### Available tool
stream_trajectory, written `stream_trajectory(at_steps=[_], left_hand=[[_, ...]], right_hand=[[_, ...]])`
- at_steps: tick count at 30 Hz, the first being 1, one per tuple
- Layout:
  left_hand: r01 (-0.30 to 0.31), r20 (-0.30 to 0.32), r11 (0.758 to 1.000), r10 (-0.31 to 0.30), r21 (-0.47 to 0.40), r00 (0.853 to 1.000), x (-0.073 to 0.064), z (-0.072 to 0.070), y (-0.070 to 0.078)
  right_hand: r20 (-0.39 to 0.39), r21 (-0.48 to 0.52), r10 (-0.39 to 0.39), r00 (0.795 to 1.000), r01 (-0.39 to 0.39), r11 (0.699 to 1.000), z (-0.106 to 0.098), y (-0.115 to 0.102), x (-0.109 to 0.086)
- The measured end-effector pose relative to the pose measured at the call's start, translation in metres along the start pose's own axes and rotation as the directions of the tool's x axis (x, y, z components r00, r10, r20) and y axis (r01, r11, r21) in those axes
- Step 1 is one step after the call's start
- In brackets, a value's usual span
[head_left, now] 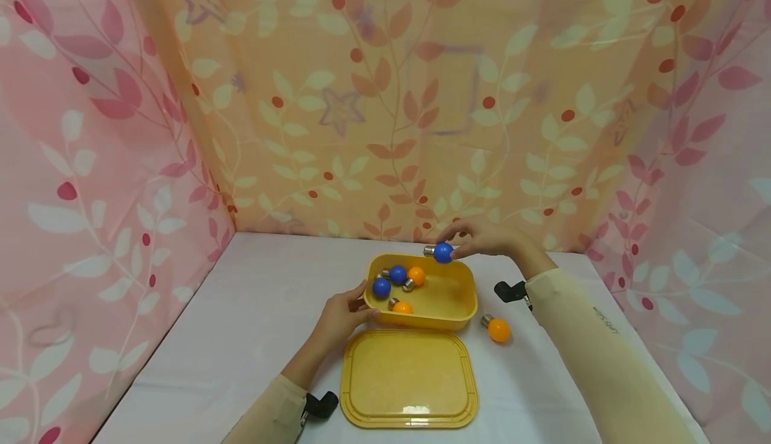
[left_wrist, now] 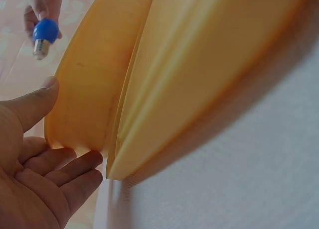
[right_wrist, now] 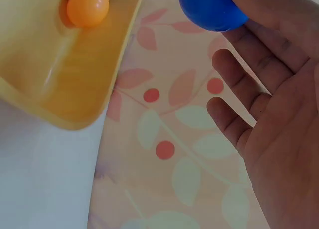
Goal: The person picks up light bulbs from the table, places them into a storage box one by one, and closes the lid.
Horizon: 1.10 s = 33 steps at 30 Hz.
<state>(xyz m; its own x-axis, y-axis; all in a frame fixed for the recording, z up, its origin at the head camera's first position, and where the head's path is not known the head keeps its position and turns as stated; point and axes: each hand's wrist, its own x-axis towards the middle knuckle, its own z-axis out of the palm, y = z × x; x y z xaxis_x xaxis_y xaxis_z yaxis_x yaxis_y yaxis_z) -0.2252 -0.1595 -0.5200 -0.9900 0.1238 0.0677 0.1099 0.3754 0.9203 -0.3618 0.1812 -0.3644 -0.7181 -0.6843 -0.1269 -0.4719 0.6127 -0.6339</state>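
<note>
A blue light bulb [head_left: 443, 252] with a silver screw base is pinched between the thumb and fingers of my right hand [head_left: 484, 238], over the far rim of a yellow plastic container [head_left: 464, 294]. In the right wrist view the blue bulb [right_wrist: 212, 10] shows at the top, with the other fingers spread below it. My left hand [head_left: 340, 317] holds the container at its near left corner; in the left wrist view, thumb and fingers lie against the yellow wall [left_wrist: 94, 74]. Inside the container are two blue bulbs [head_left: 381, 288] and two orange bulbs [head_left: 417, 276].
A yellow lid [head_left: 409, 377] lies flat on the white-covered table [head_left: 271, 283], just in front of the container. One orange bulb [head_left: 498, 330] lies on the table right of the container. Patterned cloth [head_left: 391, 96] hangs behind and on both sides.
</note>
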Motion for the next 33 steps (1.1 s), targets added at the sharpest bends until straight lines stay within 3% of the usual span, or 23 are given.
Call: stream_trajectory(at_steps=[5, 13, 21, 33], left_hand=[[0.002, 0.0, 1.0, -0.002, 0.005, 1.0, 0.001, 0.0, -0.002], [0.014, -0.003, 1.0, -0.014, 0.008, 1.0, 0.0, 0.0, -0.003], [0.0, 0.002, 1.0, 0.0, 0.003, 1.0, 0.001, 0.001, -0.003], [0.008, -0.006, 1.0, -0.008, -0.002, 1.0, 0.002, 0.001, -0.001]], right_hand=[[0.032, -0.083, -0.028, 0.999, 0.03, 0.996, 0.009, -0.003, 0.018], [0.108, -0.05, -0.007, 0.994, 0.013, 0.999, 0.025, -0.003, 0.034], [0.141, -0.127, -0.012, 0.99, 0.03, 0.991, 0.045, 0.004, 0.043], [0.237, -0.06, -0.019, 0.971, 0.035, 0.998, 0.069, 0.013, 0.054]])
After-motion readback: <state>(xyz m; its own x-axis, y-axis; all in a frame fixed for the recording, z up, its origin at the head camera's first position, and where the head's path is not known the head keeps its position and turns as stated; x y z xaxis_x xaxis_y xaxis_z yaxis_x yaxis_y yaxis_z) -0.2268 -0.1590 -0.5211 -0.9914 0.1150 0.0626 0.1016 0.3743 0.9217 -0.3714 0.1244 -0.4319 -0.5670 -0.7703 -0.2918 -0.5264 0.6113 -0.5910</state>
